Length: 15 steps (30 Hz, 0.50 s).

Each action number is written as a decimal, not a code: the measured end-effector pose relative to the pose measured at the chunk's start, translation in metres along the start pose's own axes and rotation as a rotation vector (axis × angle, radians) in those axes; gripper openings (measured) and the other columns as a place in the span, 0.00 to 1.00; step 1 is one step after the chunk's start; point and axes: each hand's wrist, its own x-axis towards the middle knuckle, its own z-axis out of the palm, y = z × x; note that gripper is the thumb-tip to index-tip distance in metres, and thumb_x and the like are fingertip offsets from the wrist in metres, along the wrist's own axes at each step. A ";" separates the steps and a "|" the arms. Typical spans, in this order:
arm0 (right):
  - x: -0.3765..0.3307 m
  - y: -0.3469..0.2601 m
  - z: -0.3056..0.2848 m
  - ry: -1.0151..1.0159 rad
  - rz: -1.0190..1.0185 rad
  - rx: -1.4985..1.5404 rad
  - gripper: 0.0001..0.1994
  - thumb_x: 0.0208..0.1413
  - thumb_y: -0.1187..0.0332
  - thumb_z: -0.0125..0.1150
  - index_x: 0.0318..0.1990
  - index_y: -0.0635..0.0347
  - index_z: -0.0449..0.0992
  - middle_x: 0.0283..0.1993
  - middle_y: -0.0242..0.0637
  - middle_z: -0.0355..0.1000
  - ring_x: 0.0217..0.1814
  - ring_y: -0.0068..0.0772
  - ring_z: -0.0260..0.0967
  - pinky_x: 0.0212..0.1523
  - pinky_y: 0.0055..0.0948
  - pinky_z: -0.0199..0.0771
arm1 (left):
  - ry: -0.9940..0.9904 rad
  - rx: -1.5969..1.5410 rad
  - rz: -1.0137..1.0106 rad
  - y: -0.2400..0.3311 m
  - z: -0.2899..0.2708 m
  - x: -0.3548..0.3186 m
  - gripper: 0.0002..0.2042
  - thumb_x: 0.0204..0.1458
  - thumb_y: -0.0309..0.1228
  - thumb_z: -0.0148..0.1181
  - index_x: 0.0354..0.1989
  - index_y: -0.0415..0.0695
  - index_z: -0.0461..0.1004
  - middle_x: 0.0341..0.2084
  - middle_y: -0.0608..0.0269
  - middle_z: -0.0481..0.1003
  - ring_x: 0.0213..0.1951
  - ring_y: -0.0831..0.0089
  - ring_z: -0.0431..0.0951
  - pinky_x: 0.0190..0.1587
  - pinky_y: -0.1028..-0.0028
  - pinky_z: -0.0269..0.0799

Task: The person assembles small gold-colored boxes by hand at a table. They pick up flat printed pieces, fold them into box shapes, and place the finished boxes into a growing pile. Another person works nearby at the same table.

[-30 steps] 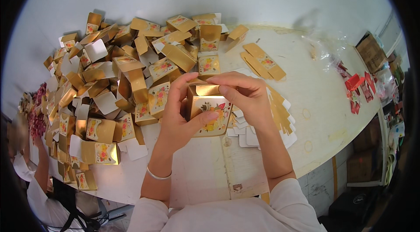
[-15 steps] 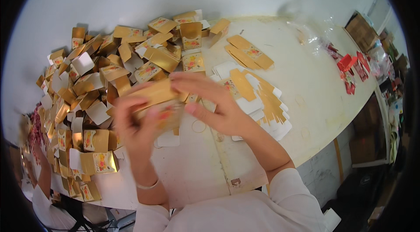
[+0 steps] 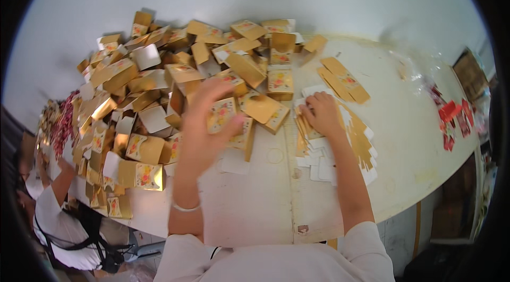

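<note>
My left hand (image 3: 204, 128), blurred by motion, is empty with thumb and fingers apart. It hovers at the right edge of a big heap of folded gold boxes (image 3: 180, 72) with floral prints and white insides. Just beyond it, a gold box (image 3: 263, 106) lies tilted on top of the others. My right hand (image 3: 322, 114) rests on a fanned stack of flat gold cartons (image 3: 357, 136) with white flaps. Its fingers are bent around a flat gold carton (image 3: 304, 129) at the stack's left side; the fingertips are partly hidden.
Two flat gold cartons (image 3: 345, 80) lie apart beyond the stack. Red packets (image 3: 451, 114) and clear plastic film (image 3: 406, 64) sit at the table's right end. Another person (image 3: 64, 218) works at far left beside dark pink items (image 3: 64, 122).
The gold box both hands held has left them. My right hand has moved onto the flat stack, while the left has opened beside the heap. The view has shifted left.
</note>
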 end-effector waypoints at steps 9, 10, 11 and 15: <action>0.031 -0.084 -0.089 0.550 -0.247 0.171 0.07 0.39 0.80 0.53 0.16 0.61 0.63 0.18 0.36 0.59 0.22 0.39 0.55 0.24 0.36 0.51 | -0.558 -0.737 -0.173 0.008 0.078 -0.010 0.50 0.38 0.42 0.66 0.63 0.42 0.33 0.62 0.46 0.42 0.63 0.59 0.44 0.62 0.65 0.41; 0.028 -0.100 -0.089 0.574 -0.377 0.206 0.06 0.37 0.80 0.54 0.18 0.60 0.64 0.19 0.36 0.60 0.21 0.39 0.55 0.25 0.36 0.52 | -0.655 -0.819 -0.213 0.016 0.077 -0.007 0.54 0.37 0.41 0.67 0.63 0.43 0.29 0.61 0.45 0.41 0.63 0.58 0.42 0.62 0.65 0.40; 0.024 -0.117 -0.091 0.564 -0.431 0.287 0.07 0.36 0.76 0.57 0.16 0.60 0.64 0.18 0.35 0.60 0.21 0.37 0.55 0.26 0.35 0.54 | -0.675 -0.825 -0.204 0.015 0.079 -0.009 0.53 0.36 0.40 0.68 0.63 0.42 0.32 0.61 0.46 0.43 0.63 0.59 0.44 0.61 0.65 0.42; 0.010 -0.136 -0.095 0.397 -0.375 0.426 0.09 0.47 0.70 0.51 0.18 0.62 0.66 0.20 0.34 0.61 0.22 0.33 0.55 0.35 0.38 0.58 | -0.769 -0.826 -0.178 0.005 0.078 -0.021 0.49 0.32 0.35 0.71 0.61 0.39 0.42 0.57 0.50 0.52 0.59 0.64 0.52 0.59 0.67 0.49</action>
